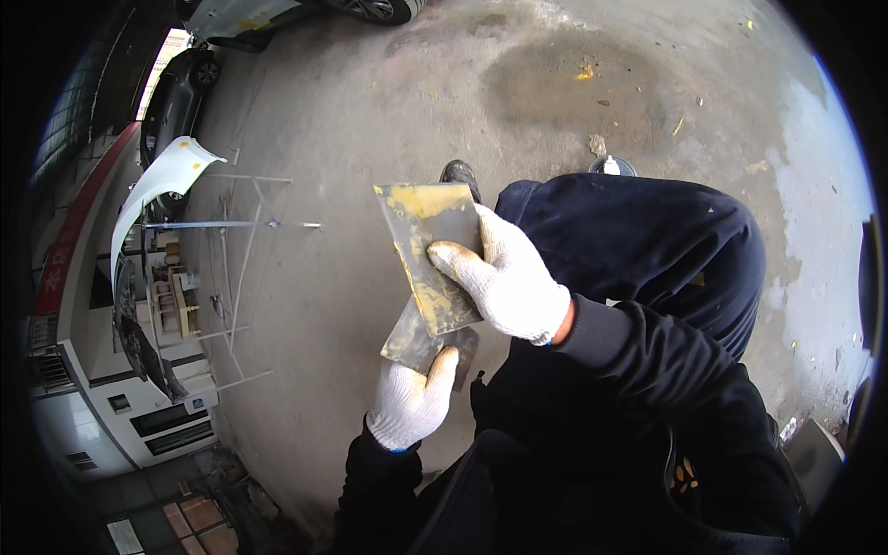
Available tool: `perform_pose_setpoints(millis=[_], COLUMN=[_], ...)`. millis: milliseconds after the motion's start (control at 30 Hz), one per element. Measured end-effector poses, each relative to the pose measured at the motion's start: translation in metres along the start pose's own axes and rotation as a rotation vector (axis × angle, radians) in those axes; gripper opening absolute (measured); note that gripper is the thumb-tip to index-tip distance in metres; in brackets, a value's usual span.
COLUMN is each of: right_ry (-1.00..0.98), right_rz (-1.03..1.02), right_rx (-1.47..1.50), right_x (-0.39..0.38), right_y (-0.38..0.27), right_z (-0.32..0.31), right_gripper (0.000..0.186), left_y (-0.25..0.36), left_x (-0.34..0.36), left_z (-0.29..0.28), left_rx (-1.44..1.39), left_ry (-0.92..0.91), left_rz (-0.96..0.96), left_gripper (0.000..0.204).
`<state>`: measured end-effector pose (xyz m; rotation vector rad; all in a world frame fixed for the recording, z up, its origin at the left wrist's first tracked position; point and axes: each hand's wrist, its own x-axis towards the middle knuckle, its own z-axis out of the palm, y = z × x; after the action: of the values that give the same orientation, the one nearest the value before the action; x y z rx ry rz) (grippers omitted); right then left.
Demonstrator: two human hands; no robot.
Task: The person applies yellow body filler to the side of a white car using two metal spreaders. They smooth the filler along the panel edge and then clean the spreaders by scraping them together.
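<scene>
My right hand (520, 277), in a white knit glove, grips a thin, flat putty spreader (439, 268) with its thumb across the face. The spreader is roughly four-sided, grey and smeared with yellow putty, thickest along its far and left edges. Nearer to me and a little left, my left hand (410, 404), gloved the same way, pinches a second putty spreader (407, 340). This one looks greyish and translucent with yellowish stains. The right-hand spreader overlaps its far part, so I cannot tell whether the two touch.
My dark-trousered leg (638, 250) is bent at the right. Beyond the knee stands a small round container (624, 167) with a white bottle. At left, a white curved car body panel (148, 190) rests on a thin metal stand (250, 225). Parked cars (176, 102) stand at the far left. Concrete floor (342, 120) surrounds me.
</scene>
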<state>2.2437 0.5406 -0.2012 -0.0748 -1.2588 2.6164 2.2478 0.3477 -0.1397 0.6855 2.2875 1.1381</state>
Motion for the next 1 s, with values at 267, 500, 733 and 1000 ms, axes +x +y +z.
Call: perform_pose_setpoints(millis=[267, 500, 733, 1000], right_ry=[-0.024, -0.027, -0.069, -0.062], right_rz=[-0.001, 0.006, 0.036, 0.11], right_rx=[-0.035, -0.02, -0.074, 0.145], right_x=[-0.005, -0.006, -0.009, -0.008], right_y=[0.001, -0.001, -0.003, 0.001], right_z=[0.002, 0.001, 0.002, 0.006], right_gripper=[0.036, 0.037, 0.039, 0.038], left_y=[0.011, 0.011, 0.008, 0.003], left_x=[0.008, 0.016, 0.019, 0.015], left_z=[0.001, -0.005, 0.0, 0.008], left_rx=[0.081, 0.212, 0.309, 0.52], left_ry=[-0.009, -0.051, -0.081, -0.105], left_rz=[-0.021, 0.044, 0.092, 0.008], left_gripper=[0.034, 0.027, 0.019, 0.017])
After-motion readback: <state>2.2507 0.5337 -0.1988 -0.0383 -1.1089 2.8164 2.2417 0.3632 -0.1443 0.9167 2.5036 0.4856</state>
